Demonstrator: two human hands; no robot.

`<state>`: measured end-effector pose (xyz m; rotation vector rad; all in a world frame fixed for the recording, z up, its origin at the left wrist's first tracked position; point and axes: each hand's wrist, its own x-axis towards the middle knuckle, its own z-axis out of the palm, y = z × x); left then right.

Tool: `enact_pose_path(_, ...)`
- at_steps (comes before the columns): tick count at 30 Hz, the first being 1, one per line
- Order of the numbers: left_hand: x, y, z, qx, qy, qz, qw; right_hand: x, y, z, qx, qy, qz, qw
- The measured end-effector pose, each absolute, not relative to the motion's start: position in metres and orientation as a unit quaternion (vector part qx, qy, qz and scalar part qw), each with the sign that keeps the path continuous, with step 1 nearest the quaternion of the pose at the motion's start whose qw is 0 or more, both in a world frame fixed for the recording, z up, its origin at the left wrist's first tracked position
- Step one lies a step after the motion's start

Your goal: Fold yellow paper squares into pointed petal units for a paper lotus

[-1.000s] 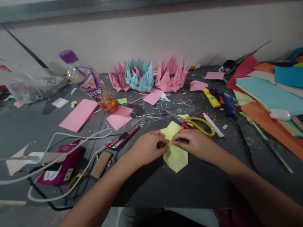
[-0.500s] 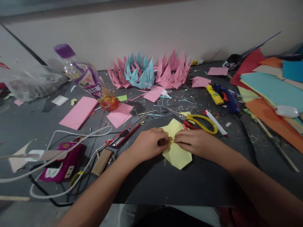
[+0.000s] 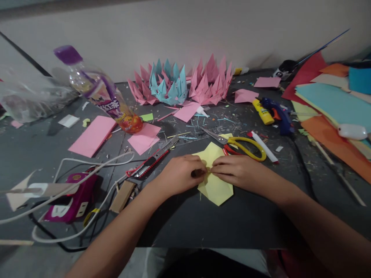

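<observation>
A folded piece of yellow paper (image 3: 218,190) lies on the dark table in front of me, with creases across it. My left hand (image 3: 183,173) pinches it near its middle from the left, thumb and fingers curled together. From the right, my right hand (image 3: 234,170) grips the same spot, its fingertips almost meeting those of the left. The pinched fold is mostly hidden by my fingers. Scissors (image 3: 246,148) with yellow and red handles lie just beyond my right hand. A red and black utility knife (image 3: 153,159) lies beyond my left wrist.
Pink and blue folded-paper rings (image 3: 169,87) stand along the wall. A tilted drink bottle (image 3: 100,92), a magenta power strip (image 3: 72,197) and looping cables are on the left. On the right are a glue gun (image 3: 281,116), a glue stick (image 3: 263,112) and coloured sheets (image 3: 333,104).
Both hands stay pinched on the yellow paper, with only slight finger movement. The whole view has shifted a little.
</observation>
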<state>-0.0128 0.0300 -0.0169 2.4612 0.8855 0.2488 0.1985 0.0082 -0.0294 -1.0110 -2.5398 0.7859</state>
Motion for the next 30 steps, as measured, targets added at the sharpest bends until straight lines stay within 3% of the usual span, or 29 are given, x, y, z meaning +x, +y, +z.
enact_pose_path(11,-0.0150,0.0322,-0.0164,0.917,0.305,0.077,0.246,0.1964,0.0102,-0.0277,-0.345,-0.763,0.511,0.193)
enact_pose_path(25,-0.0182,0.0340,-0.0215,0.937,0.278,0.070,0.197,0.2008,0.0072,-0.0326,-0.335,-0.901,0.236,0.139)
enact_pose_path(30,-0.0162,0.0306,-0.0190,0.953,0.266,0.061,0.132,0.1984,0.0051,-0.0308,-0.339,-0.908,0.208,0.135)
